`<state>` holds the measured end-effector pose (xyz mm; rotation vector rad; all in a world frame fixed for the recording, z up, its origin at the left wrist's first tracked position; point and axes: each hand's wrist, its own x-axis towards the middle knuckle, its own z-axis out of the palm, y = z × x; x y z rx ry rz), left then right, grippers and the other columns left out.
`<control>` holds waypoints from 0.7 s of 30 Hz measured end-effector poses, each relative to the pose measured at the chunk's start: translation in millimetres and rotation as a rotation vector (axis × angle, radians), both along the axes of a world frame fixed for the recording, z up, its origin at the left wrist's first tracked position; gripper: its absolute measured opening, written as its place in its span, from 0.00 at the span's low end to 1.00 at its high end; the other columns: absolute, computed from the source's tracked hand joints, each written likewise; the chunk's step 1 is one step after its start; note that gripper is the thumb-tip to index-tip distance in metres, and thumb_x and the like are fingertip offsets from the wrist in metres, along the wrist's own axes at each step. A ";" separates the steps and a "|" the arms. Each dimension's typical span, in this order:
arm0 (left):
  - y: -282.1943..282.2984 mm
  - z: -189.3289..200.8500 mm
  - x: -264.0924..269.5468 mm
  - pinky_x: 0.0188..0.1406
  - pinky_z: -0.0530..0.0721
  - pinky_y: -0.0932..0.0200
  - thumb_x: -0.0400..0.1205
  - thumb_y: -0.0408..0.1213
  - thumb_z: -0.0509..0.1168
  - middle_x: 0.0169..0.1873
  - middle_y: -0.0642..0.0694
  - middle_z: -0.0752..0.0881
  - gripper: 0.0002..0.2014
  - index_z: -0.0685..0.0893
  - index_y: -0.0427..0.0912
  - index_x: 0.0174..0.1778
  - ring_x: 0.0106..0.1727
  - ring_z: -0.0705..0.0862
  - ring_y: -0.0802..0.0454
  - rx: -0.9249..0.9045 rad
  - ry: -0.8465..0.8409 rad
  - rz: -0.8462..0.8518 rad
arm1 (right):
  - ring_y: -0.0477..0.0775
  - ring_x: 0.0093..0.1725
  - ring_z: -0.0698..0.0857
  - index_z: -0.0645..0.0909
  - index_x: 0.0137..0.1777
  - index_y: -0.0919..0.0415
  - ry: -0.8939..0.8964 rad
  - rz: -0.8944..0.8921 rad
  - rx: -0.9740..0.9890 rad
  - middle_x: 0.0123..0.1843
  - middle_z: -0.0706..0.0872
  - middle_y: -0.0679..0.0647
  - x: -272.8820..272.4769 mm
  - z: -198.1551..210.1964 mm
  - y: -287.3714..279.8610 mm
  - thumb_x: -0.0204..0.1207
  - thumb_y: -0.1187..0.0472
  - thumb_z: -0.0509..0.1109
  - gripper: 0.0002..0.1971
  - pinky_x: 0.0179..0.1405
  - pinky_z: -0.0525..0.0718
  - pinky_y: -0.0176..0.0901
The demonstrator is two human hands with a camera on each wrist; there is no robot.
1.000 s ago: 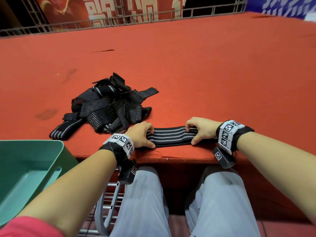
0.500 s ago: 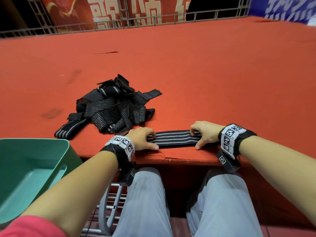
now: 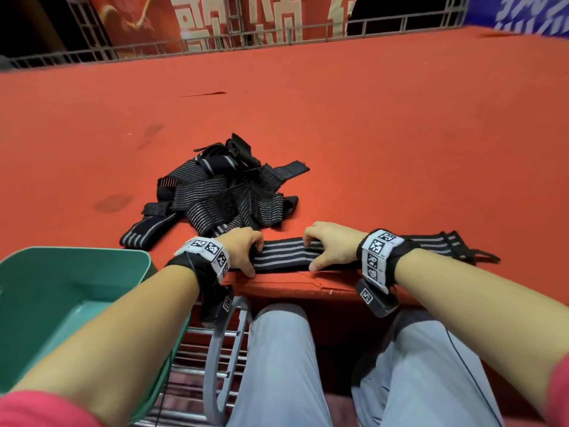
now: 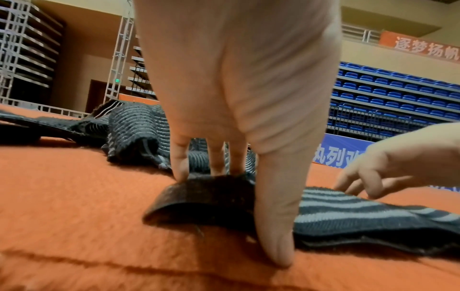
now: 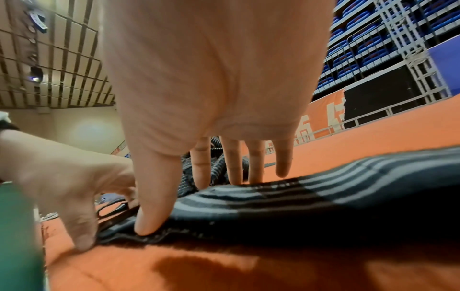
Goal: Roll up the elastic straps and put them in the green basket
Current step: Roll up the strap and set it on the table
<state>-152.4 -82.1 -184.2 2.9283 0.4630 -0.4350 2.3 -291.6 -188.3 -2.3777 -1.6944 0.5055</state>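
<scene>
Red carpeted surface [image 3: 369, 118]: your left hand [image 3: 243, 249] curls the elastic strap [image 3: 286, 254] end to start rolling; right hand [image 3: 332, 245], fingers spread, pins it flat.

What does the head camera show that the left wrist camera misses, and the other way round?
Only the head view shows the green basket, the person's grey-trousered knees and the strap's far right end. Only the left wrist view shows the strap's black end curling up under the left hand's fingers, plus blue stadium seats. Both show the striped strap, the pile of straps, both hands and the red carpet.
</scene>
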 end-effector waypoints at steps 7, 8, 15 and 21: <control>0.6 -7.8 1.7 0.56 0.79 0.56 0.61 0.46 0.85 0.51 0.51 0.79 0.28 0.82 0.49 0.55 0.56 0.80 0.48 0.016 -0.077 -0.051 | 0.56 0.59 0.76 0.79 0.59 0.49 -0.078 0.017 -0.042 0.59 0.79 0.52 -11.0 -12.0 21.8 0.65 0.43 0.82 0.26 0.59 0.78 0.54; 0.2 -8.3 1.2 0.55 0.79 0.57 0.62 0.46 0.85 0.51 0.51 0.79 0.28 0.83 0.49 0.55 0.56 0.80 0.49 0.016 -0.085 -0.051 | 0.56 0.59 0.75 0.79 0.59 0.48 -0.085 0.014 -0.048 0.60 0.79 0.52 -10.8 -12.9 22.0 0.65 0.42 0.82 0.25 0.60 0.78 0.55; 0.3 -4.0 -2.0 0.53 0.81 0.57 0.63 0.50 0.84 0.54 0.50 0.86 0.29 0.83 0.51 0.58 0.55 0.83 0.50 -0.005 -0.103 -0.037 | 0.56 0.60 0.77 0.83 0.59 0.52 -0.024 0.014 -0.050 0.59 0.79 0.53 -5.7 -7.2 18.8 0.64 0.47 0.84 0.25 0.60 0.78 0.51; -4.2 -5.2 -1.1 0.56 0.83 0.54 0.65 0.54 0.82 0.51 0.53 0.85 0.28 0.82 0.52 0.58 0.53 0.83 0.51 0.008 -0.052 -0.045 | 0.55 0.62 0.76 0.83 0.59 0.48 -0.065 0.010 -0.090 0.62 0.78 0.52 -5.2 -5.7 14.8 0.63 0.45 0.84 0.25 0.59 0.79 0.52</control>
